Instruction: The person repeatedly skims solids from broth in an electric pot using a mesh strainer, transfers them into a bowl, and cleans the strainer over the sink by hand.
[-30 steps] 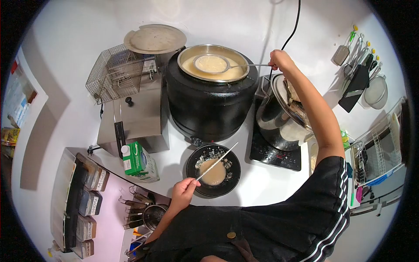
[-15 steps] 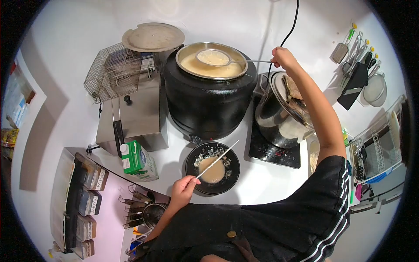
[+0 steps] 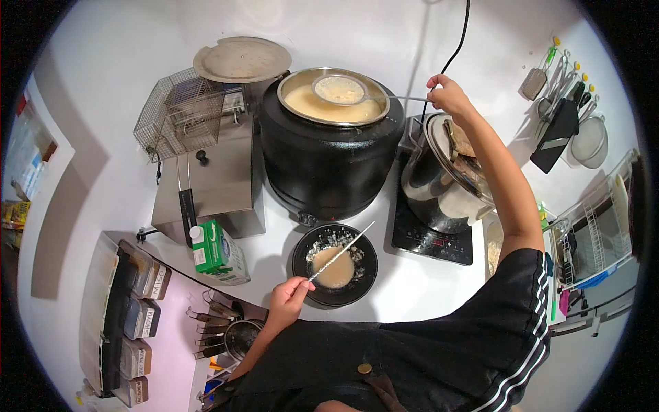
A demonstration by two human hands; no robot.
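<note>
My right hand [image 3: 447, 95] is closed around the thin handle of a round strainer [image 3: 340, 90]. Its rim sits at the pale, creamy liquid in the black soup warmer [image 3: 328, 165], with a light-coloured content in the bowl of the strainer. Between the fingers of my left hand [image 3: 289, 298] is a pair of metal chopsticks [image 3: 343, 250], slanting up over a black bowl [image 3: 299, 278]. That bowl holds a beige liquid [image 3: 334, 269] with whitish bits around its sides; whether the chopstick tips touch anything I cannot tell.
Left of the bowl stands a green and white carton [image 3: 221, 255]. A steel fryer [image 3: 209, 182] with a wire basket [image 3: 175, 113] is behind it. On the right, a lidded steel pot [image 3: 425, 182] sits on an induction cooker [image 3: 439, 244]. Utensils hang on the right wall.
The strainer has shifted slightly right and tilted a little, its handle moving with my right hand. My left hand and the chopsticks stay nearly still.
</note>
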